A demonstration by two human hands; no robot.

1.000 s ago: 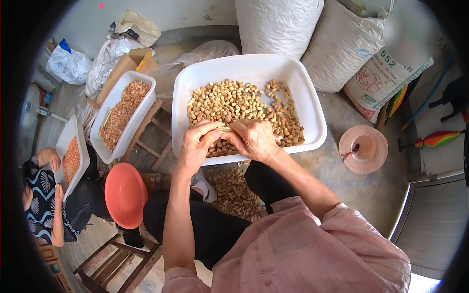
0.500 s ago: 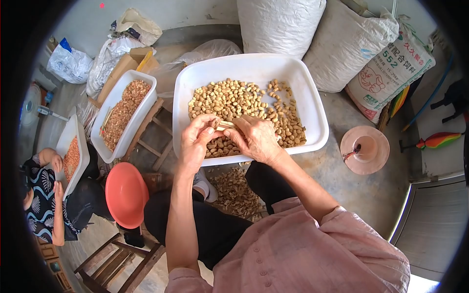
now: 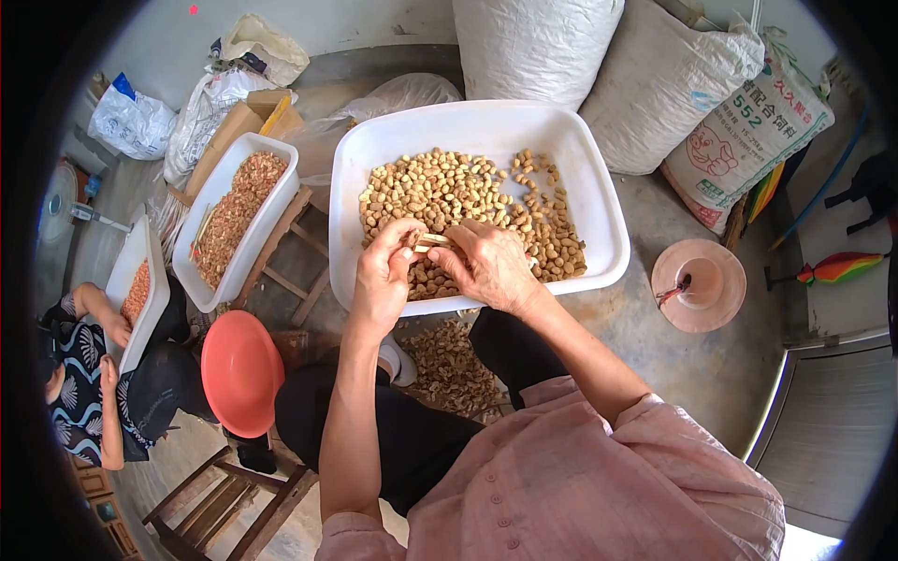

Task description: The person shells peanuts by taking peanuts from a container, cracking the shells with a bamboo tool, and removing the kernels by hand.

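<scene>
A large white tub (image 3: pixel 599 224) holds a broad layer of unshelled peanuts (image 3: pixel 435 187). Over its near side, my right hand (image 3: pixel 491 266) grips a pale, split wooden strip (image 3: pixel 432 239), with fingers wrapped round its right part. My left hand (image 3: pixel 383 266) is at the strip's left end, its thumb and fingers pinched on a small brown peanut. The two hands are close together, just above the peanuts. How the peanut sits against the strip is partly hidden by the fingers.
Empty shells (image 3: pixel 454 369) lie on the floor below the tub. Left are a white tray of shelled peanuts (image 3: pixel 238 220), a red basin (image 3: pixel 241 374), a wooden stool (image 3: pixel 224 505) and a co-worker (image 3: pixel 89 383) with another tray. Sacks (image 3: pixel 673 84) stand behind; a pink hat (image 3: pixel 698 286) lies right.
My left hand has shifted slightly and its fingers have parted from the strip's end, where a peanut now shows. The co-worker's hand has moved along their tray, which is tilted more.
</scene>
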